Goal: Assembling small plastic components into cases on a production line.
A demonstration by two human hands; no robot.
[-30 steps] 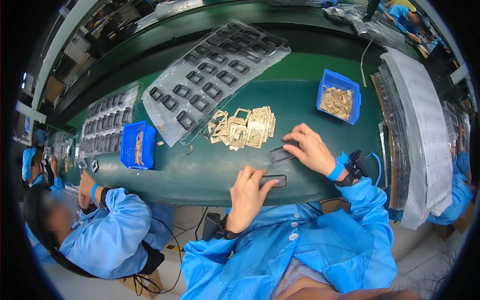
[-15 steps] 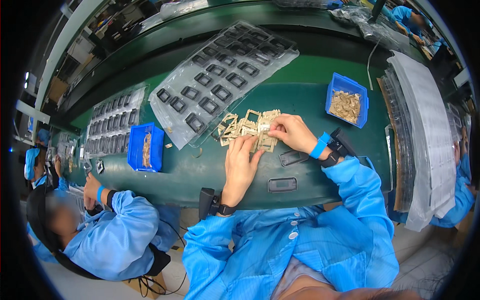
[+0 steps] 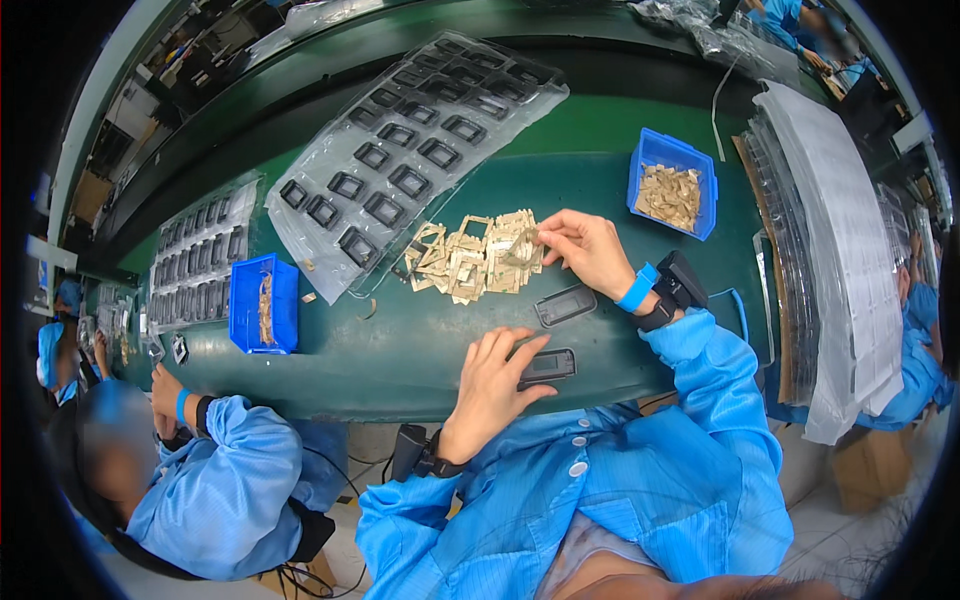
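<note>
Since half a second ago the left hand [image 3: 492,385] has dropped back from the pile of gold frames [image 3: 470,258] to the near edge of the green table [image 3: 400,340], where its fingers lie spread and its thumb and fingertips press on a small dark case [image 3: 547,366] lying with its long axis left to right. The right hand [image 3: 588,250] stays at the pile's right end, thumb and forefinger closed on one thin gold frame [image 3: 522,243] lifted just off the heap. A second dark case [image 3: 565,305] lies between the hands, just below the right hand and nearer to it than to the left.
</note>
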